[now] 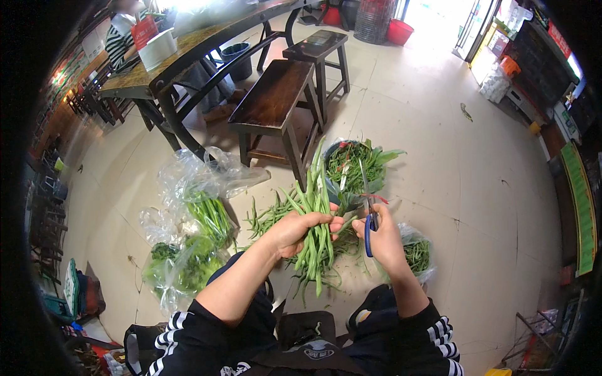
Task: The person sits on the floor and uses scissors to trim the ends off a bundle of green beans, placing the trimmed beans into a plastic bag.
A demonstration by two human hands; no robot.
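A bunch of long green beans (320,254) is gripped in my left hand (293,233), with bean ends sticking out above and below the fist. My right hand (387,243) is closed around blue-handled scissors (368,236), their blades pointing away from me. Its thumb and fingertips come close to the bunch, near a bean tip; whether they pinch it I cannot tell. More loose beans (268,218) lie on the floor under and beside my left hand. Just beyond my hands stands a dark container of leafy greens (357,164). A clear bag of cut green pieces (416,254) sits right of my right wrist.
Clear plastic bags at the left hold green stalks (212,218) and leafy vegetables (195,255). Ahead are two dark wooden stools (276,94) (321,45) beside a long table (207,39), where a person in a striped top (119,47) sits. A red basin (399,31) stands farther back.
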